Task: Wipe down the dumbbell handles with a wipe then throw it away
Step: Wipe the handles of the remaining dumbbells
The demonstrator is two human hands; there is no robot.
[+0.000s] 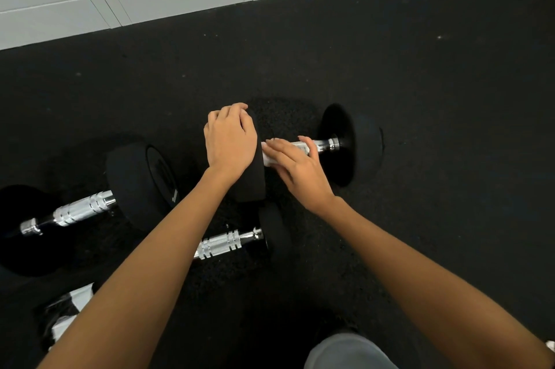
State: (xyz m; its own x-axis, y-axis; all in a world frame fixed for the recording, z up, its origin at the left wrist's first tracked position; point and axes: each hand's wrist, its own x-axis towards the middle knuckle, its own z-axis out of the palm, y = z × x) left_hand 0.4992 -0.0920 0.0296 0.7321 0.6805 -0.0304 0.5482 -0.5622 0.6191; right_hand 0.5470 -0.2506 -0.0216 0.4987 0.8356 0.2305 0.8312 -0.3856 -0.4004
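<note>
Three dumbbells lay on the black rubber floor [420, 98]. The far dumbbell [345, 143] was the one being cleaned; the largest dumbbell [132, 185] sat to its left and a smaller dumbbell [228, 244] nearer the person. The left hand [231, 140] lay curled over the far dumbbell's left head, apparently to stop it rolling. Just right of that head, the right hand [295, 170] wrapped its fingers around the white wipe [270, 158], pressing it onto the handle.
</note>
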